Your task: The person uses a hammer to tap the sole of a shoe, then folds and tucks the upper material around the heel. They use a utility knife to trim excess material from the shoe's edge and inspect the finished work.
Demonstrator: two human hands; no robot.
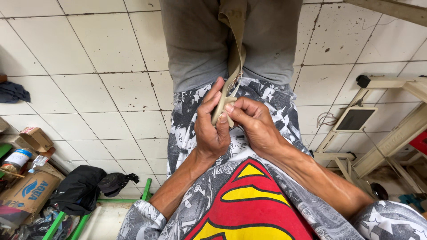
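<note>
A narrow beige fabric strip (235, 53) runs down from the top of the view in front of a grey garment (195, 44). Its lower end (221, 106) is folded between both my hands. My left hand (212, 131) wraps around this end from the left, thumb up along the strip. My right hand (253, 122) pinches the same end from the right with thumb and forefinger. Both hands are held close in front of my printed grey, red and yellow shirt (249, 200).
White tiled floor (89, 89) lies below. At the left are cardboard boxes (31, 189), a bottle (15, 160), a black bag (80, 191) and a green frame (146, 190). A beige machine stand with a pedal (356, 119) is at the right.
</note>
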